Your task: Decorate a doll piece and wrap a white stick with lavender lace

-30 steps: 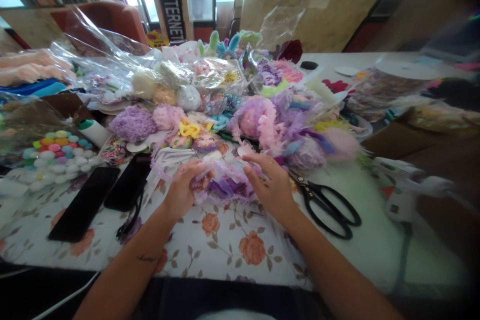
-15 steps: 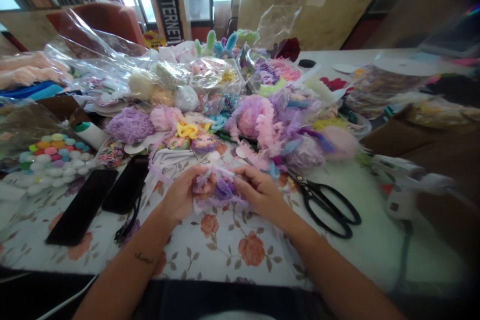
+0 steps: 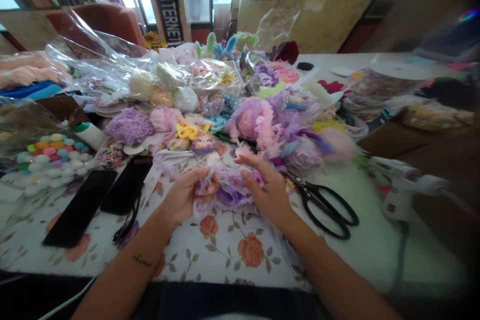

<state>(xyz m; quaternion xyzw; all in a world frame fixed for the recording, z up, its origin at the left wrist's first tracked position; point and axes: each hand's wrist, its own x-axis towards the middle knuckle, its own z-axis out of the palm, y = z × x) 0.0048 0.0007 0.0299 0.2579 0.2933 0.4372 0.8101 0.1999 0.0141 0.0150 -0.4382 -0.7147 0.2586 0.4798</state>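
Observation:
A fluffy purple and lilac piece [image 3: 233, 196] is between my hands, low over the flowered cloth [image 3: 221, 260]. My left hand [image 3: 187, 194] grips its left end, with the fingers curled round the lilac yarn. My right hand [image 3: 265, 187] is at its right side, thumb and fingers parted, beside the purple loops. Whether those fingertips touch the yarn is hard to tell. A lilac strand runs up and left from the piece toward a pink yarn ball [image 3: 165, 119].
Black scissors [image 3: 326, 205] and a white glue gun [image 3: 397, 190] lie to the right. Two dark phones [image 3: 80, 207] are at the left, near a bag of pompoms [image 3: 52, 160]. Yarn, charms with faces [image 3: 203, 142] and clear plastic bags [image 3: 217, 72] pile up behind.
My right hand has opened and moved slightly right, away from my left hand. The purple piece is spread wider, showing its loops. My left hand keeps its hold.

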